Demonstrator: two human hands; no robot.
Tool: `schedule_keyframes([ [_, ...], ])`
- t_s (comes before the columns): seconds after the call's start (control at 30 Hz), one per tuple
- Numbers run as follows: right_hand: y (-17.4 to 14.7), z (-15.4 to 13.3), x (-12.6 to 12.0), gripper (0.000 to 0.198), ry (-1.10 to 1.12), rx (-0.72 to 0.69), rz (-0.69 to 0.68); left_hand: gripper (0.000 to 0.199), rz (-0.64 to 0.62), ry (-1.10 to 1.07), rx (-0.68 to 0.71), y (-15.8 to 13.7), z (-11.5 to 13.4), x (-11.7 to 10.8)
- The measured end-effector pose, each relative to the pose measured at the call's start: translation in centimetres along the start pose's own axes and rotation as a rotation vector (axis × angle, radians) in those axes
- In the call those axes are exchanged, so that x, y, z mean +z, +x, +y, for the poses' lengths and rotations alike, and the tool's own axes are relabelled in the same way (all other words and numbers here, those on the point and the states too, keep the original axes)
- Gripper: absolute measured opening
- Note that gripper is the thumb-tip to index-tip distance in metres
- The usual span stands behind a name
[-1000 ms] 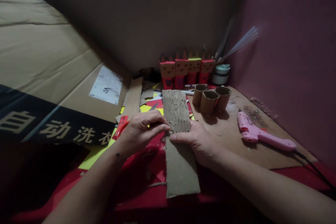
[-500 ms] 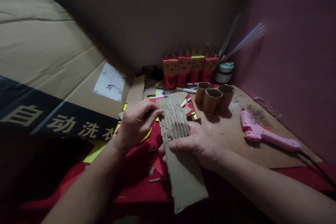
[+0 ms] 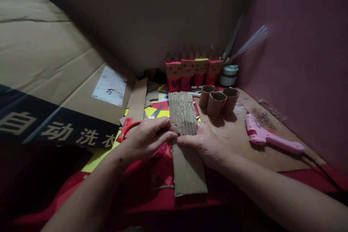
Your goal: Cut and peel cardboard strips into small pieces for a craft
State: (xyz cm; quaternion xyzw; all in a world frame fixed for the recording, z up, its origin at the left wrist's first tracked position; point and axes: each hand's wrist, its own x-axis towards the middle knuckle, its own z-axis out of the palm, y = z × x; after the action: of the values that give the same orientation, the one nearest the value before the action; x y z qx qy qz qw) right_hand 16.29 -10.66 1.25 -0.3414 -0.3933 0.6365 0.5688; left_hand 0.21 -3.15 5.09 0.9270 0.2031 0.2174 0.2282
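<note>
A long cardboard strip (image 3: 189, 170) stands between my hands. Its far half shows bare ridges with torn paper patches, while the near half is smooth. My right hand (image 3: 210, 145) grips the strip at its right edge, thumb across the face and the other fingers mostly hidden. At the left edge, my left hand (image 3: 152, 134) is closed in a pinch where the ridged part meets the smooth part. Whether a bit of torn paper is between those fingertips is hidden. Scissors (image 3: 157, 111) with red handles lie just beyond my left hand, partly covered by it.
Three cardboard tubes (image 3: 216, 105) stand on a brown board, with a pink glue gun (image 3: 272, 137) and its cord to the right. Several red face-decorated figures (image 3: 173, 76) line the back beside a lidded jar (image 3: 228, 76). A large carton (image 3: 67, 79) leans at left.
My left hand has come down along the strip's left edge to near my right thumb. The strip has straightened and its near end has shifted away from me. The scissors' blades now show.
</note>
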Motion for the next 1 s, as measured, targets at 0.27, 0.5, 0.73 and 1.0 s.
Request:
schedule_keyframes([
  [0.27,0.8,-0.3,-0.9,0.032,0.018,-0.030,0.043,0.013,0.241,0.426,0.146,0.0,-0.6,1.6],
  [0.5,-0.4,-0.6,0.1,0.035,0.020,0.124,-0.057,0.009,0.727,0.220,-0.142,-0.3,-1.1,-0.6],
  [0.73,-0.1,-0.8,-0.5,0.036,0.039,0.081,-0.027,0.015,0.458,-0.455,-0.293,-5.1,1.2,-5.2],
  [1.0,-0.3,-0.3,-0.3,0.034,0.067,0.116,-0.080,0.019,0.045,-0.302,-0.423,-7.9,1.5,-4.8],
])
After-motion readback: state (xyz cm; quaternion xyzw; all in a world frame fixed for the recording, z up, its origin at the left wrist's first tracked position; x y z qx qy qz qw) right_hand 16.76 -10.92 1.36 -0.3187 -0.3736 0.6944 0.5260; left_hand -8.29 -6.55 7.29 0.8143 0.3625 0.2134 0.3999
